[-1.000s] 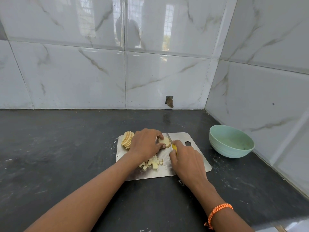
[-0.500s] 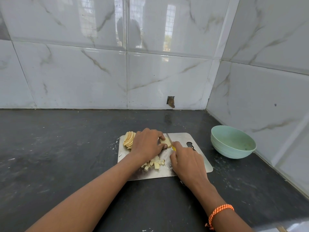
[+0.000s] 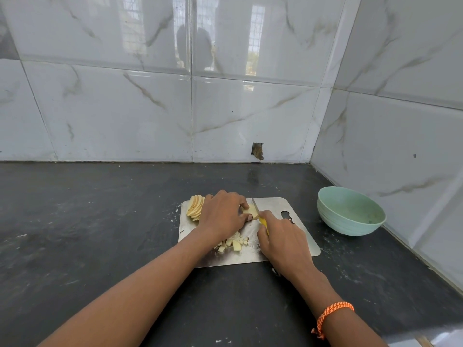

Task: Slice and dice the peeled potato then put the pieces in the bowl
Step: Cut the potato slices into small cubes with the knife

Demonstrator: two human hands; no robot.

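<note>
Two hands are over the metal cutting board (image 3: 295,206), which I take as my landmark on the dark desk (image 3: 87,234). My left hand (image 3: 223,215) sits on the board's middle, fingers curled over a stack of potato slices (image 3: 251,212), pinning it down with the thumb at its near edge. My right hand (image 3: 283,242), at the board's near right part, grips the yellow handle of a knife (image 3: 258,212); the blade points away from me and lies against the right side of that held stack. I cannot tell how deep the blade sits. A fan of uncut slices (image 3: 195,209) leans at the board's far left corner, just beside my left hand. Diced pieces (image 3: 234,242) lie in a small heap on the board's near middle, between my two wrists. The pale green bowl (image 3: 350,211) stands on the desk to the right of the board, apart from it, near the tiled wall (image 3: 225,108). An orange braided band (image 3: 333,311) circles my right wrist.
</note>
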